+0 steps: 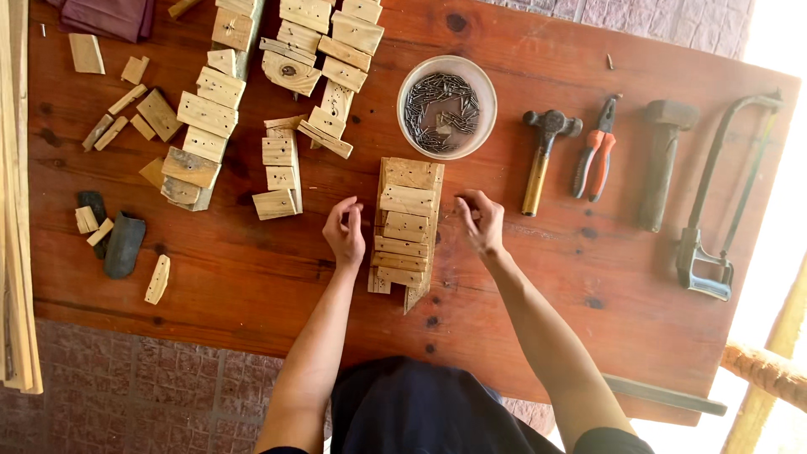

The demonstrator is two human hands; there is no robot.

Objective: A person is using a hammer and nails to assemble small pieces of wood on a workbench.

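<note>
Left hand [345,231]: fingers curled loosely, tips touching the left edge of the slat assembly; gripping nothing fully.
Right hand [481,220]: fingers bent, tips at the right edge of the same assembly; whether something small is pinched between them cannot be told.
Slat assembly [406,227]: between the two hands, flat on the bench; short pale wooden slats laid crosswise in a row over longer strips, several with small drilled holes.
Bowl of nails [446,107]: just beyond the assembly, ahead of the right hand's fingertips; round, pale, holding dark nails.
Hammer [542,155]: to the right of the right hand and a little ahead, head away from the body, yellowish handle.
Pliers [595,151]: further right, beside the hammer, red-orange grips.
Mallet [664,160]: right of the pliers, dark, heavy-headed.
Hacksaw [723,202]: furthest right, near the bench edge.
Stacked wood blocks [282,172]: ahead and left of the left hand, small drilled pieces piled in rows.
Loose offcuts [126,109]: far left of the left hand, scattered.
Dark curved pieces [123,244]: far left, level with the left hand.
Bench [252,277]: reddish-brown boards, knots showing.
</note>
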